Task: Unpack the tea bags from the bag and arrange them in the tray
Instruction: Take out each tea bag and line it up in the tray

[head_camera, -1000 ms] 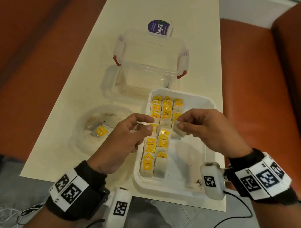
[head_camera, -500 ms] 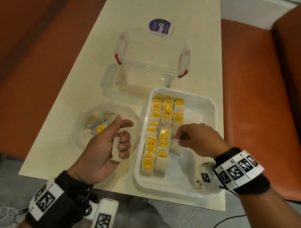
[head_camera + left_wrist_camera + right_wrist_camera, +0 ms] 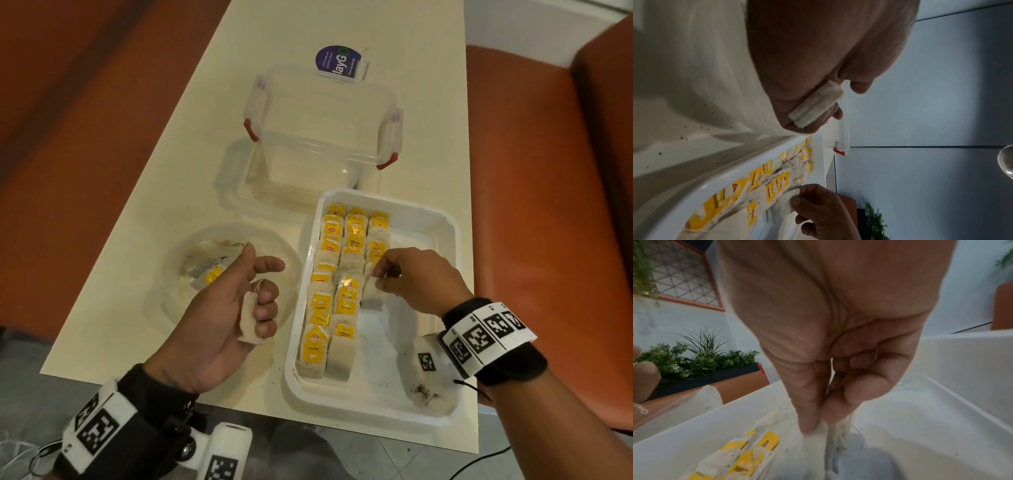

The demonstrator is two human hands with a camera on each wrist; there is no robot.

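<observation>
A white tray (image 3: 442, 226) on the table holds rows of tea bags (image 3: 346, 274) with yellow tags. My right hand (image 3: 385, 277) is low inside the tray and pinches a plain tea bag (image 3: 371, 294) at the near end of the third row; the right wrist view shows thumb and finger pinching its top (image 3: 818, 431). My left hand (image 3: 253, 308) hovers left of the tray, its lower fingers curled round another tea bag (image 3: 247, 323), the same tea bag (image 3: 816, 107) in the left wrist view. A clear plastic bag (image 3: 226, 274) lies at the left with a tea bag (image 3: 210, 275) inside.
An empty clear box (image 3: 322, 137) with red latches stands behind the tray, its lid (image 3: 337, 63) with a purple label beyond it. Tea dust (image 3: 423, 392) lies in the tray's near right corner. Orange seats flank the narrow table (image 3: 212, 120).
The hands have parted, each with one tea bag. My right hand has lowered into the tray with its bag; my left hand has drawn back to the left with the other.
</observation>
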